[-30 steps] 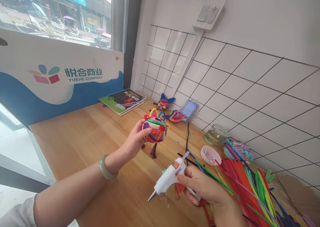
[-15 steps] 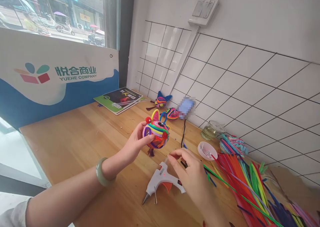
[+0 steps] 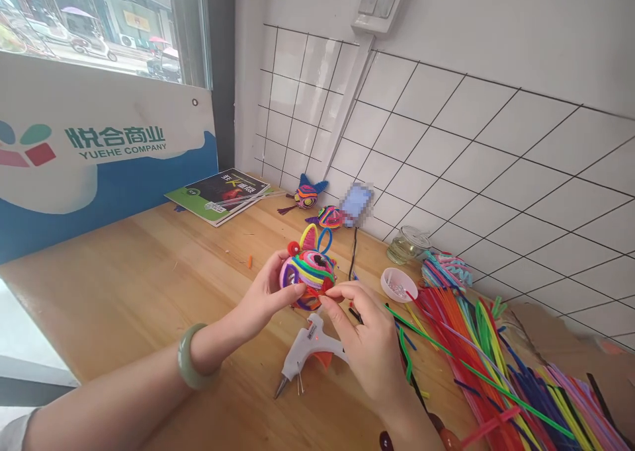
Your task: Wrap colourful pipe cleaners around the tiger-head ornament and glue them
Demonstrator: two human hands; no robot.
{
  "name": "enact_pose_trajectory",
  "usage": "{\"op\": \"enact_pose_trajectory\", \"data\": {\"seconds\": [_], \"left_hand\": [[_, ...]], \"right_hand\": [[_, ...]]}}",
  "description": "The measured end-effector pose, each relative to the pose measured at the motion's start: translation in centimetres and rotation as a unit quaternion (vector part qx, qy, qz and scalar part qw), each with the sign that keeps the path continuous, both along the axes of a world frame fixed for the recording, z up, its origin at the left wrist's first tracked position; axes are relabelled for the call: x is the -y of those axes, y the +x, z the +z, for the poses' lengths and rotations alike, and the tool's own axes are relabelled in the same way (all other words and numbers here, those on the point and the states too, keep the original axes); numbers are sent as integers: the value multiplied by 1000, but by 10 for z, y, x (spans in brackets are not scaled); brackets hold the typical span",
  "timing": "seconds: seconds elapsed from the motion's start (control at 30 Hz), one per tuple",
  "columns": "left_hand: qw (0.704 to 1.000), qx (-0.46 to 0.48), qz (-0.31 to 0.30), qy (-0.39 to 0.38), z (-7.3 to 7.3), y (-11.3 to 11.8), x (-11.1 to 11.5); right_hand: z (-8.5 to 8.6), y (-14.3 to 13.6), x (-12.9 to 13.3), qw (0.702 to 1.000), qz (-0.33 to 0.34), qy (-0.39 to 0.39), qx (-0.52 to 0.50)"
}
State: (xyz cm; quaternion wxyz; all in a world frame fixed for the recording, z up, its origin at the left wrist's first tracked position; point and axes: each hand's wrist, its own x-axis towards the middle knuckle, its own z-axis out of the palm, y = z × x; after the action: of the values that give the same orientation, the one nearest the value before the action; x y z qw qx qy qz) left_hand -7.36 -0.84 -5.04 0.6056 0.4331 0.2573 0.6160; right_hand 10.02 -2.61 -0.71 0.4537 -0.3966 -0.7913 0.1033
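My left hand point(image 3: 270, 289), with a pale green bangle on its wrist, holds a colourful round ornament point(image 3: 310, 269) that has a yellow and pink ear and a blue loop on top. The thumb lies across its front. My right hand point(image 3: 364, 322) has thumb and forefinger pinched together at the ornament's lower right side; whatever is between those fingertips is too small to make out. Below the ornament, a white glue gun point(image 3: 307, 345) rests on the wooden table point(image 3: 149, 305), its nozzle towards the lower left and its handle partly behind my right hand.
Pipe cleaners point(image 3: 476, 365) in many colours spread over the right side. Behind them are a pink bowl point(image 3: 399, 284), a glass jar point(image 3: 404, 245) and a blurred phone point(image 3: 356, 205). Two more ornaments point(image 3: 306, 193) stand near the wall. A booklet point(image 3: 218, 196) lies at the back left.
My right hand has moved up and left, from just above the glue gun to the ornament's side. The ornament stays in my left hand, and the camera view has shifted right.
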Motion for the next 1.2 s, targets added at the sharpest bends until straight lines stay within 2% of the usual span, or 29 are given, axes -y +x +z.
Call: {"op": "enact_pose_trajectory", "data": {"seconds": [0.43, 0.6, 0.8, 1.2], "left_hand": [[1000, 15, -19, 6, 2, 0, 2], [1000, 5, -14, 12, -1, -1, 1], [999, 5, -24, 26, -3, 0, 0], [1000, -6, -27, 14, -2, 2, 0]], "right_hand": [[2, 0, -1, 1000, -16, -23, 3], [5, -1, 2, 995, -28, -97, -23], [9, -1, 4, 975, -37, -210, -66], [11, -1, 3, 960, -36, -269, -75]]}}
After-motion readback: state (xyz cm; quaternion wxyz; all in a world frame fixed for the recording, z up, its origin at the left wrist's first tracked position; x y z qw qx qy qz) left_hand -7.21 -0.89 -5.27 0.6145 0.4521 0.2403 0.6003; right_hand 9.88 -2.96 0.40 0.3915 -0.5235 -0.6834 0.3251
